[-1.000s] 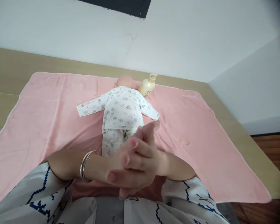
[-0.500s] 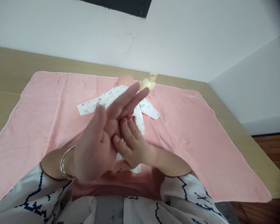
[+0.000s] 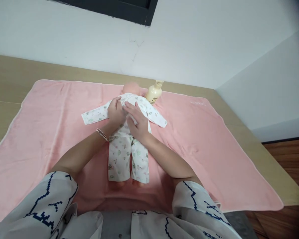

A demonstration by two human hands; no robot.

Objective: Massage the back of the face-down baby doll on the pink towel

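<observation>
A baby doll lies on its back, its bare head [image 3: 131, 88] at the far end. It wears a white printed long-sleeved top [image 3: 144, 105] and matching pants [image 3: 119, 159]; its feet barely show below the cuffs. Over the doll's chest is my left hand [image 3: 116, 111], palm inward and fingers loosely bent, with a bangle at the wrist. Beside it, my right hand [image 3: 138, 122] has its fingers stretched and spread. Nothing shows in either hand. Whether they touch the top is unclear. A cream-coloured pump bottle [image 3: 154, 93] stands right of the doll's head.
Under the doll a pink blanket [image 3: 194, 149] with a pale edge covers much of the wooden table [image 3: 12, 71]. Behind the table rises a white wall [image 3: 89, 43] with a dark frame [image 3: 129, 11] on it. Wooden flooring [image 3: 286, 156] shows at the right.
My hands have moved forward and down from close in front of me, where they were pressed together, to the doll's chest. They are now slightly apart, and the doll's pants are uncovered.
</observation>
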